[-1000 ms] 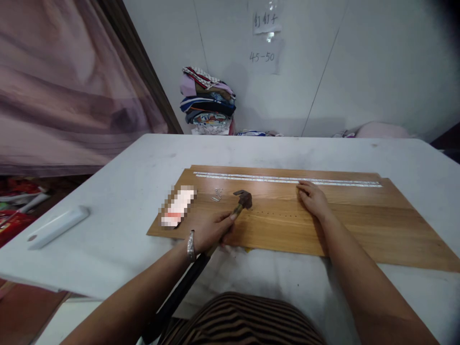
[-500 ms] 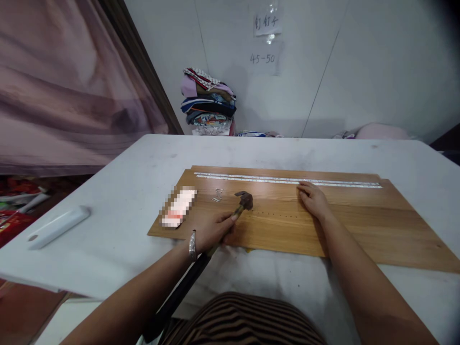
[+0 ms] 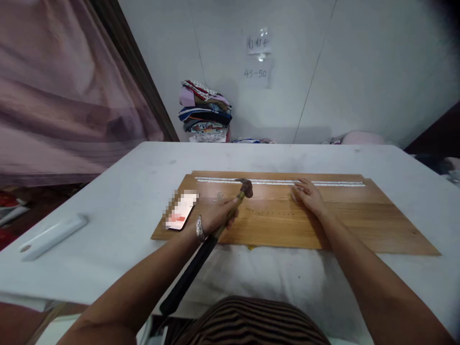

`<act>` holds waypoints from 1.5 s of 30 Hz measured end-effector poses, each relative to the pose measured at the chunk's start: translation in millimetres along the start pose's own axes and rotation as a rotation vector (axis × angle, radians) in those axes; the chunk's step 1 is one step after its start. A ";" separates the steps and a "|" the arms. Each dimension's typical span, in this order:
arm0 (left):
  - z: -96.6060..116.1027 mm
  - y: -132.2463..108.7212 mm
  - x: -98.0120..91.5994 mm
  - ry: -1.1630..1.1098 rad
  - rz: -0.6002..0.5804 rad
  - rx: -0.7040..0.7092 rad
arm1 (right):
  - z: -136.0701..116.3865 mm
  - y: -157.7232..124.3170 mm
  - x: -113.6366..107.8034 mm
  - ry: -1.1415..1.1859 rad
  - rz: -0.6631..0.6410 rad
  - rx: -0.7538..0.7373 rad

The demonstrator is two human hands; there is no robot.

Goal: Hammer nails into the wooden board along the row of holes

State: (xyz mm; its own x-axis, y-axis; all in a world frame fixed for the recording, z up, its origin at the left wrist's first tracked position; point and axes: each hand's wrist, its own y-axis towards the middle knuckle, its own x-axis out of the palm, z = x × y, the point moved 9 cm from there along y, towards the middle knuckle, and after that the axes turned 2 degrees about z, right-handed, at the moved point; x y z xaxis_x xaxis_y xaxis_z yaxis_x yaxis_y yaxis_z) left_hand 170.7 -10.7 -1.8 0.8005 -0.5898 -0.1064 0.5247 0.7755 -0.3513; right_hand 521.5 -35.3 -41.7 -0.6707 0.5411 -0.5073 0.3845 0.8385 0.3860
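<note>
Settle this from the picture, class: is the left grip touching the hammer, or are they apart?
Touching. The head view shows the left grip closed around the hammer, thumb on one side, fingers showing on the other.

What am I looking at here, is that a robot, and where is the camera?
There's no robot here! These are a person's own bare hands, seen by a camera worn on their head, looking forward and down.

The left hand is closed around a long hammer with a dark metal head and black grip. The right hand is by two long, thin white strips and holds nothing that I can see.

The strips lie on a flat brown wooden board, on a big white table. The board also has a phone with a bright screen, partly blurred out, some tiny silvery pieces, too small to name surely, and a row of little dark dots.
</note>
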 end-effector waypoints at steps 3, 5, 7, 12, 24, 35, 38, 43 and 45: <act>27.7 22.3 -4.0 -0.111 0.060 0.037 | -46.4 -5.3 6.4 0.094 -0.052 0.054; 52.3 38.7 -2.9 -0.237 0.132 0.076 | -83.4 -15.5 28.7 0.295 -0.203 0.146; 75.3 52.7 3.8 -0.367 0.186 0.106 | -119.2 -30.3 54.0 0.497 -0.350 0.284; 106.0 62.8 32.3 -0.457 0.211 0.230 | -183.5 -51.6 77.0 0.752 -0.466 0.416; 4.8 22.7 17.8 0.189 0.180 0.239 | -163.1 -114.8 68.5 0.557 -0.509 0.533; -39.8 10.8 2.7 1.111 0.224 0.256 | -158.0 -159.3 94.7 0.534 -0.533 0.597; -39.0 11.4 3.0 1.110 0.211 0.270 | -154.0 -162.6 98.3 0.523 -0.503 0.629; -41.6 12.2 2.1 1.100 0.192 0.259 | -152.2 -167.5 99.2 0.517 -0.459 0.683; -41.3 11.8 3.0 1.088 0.190 0.272 | -155.0 -168.0 97.5 0.524 -0.441 0.694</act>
State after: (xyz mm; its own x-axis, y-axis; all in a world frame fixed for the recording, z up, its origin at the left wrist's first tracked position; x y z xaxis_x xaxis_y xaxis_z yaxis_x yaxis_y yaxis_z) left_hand 167.3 -12.6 -44.7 0.2669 -0.2376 -0.9340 0.5734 0.8181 -0.0442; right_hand 293.2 -133.3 -36.6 -0.9767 0.2129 -0.0260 0.2065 0.9011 -0.3813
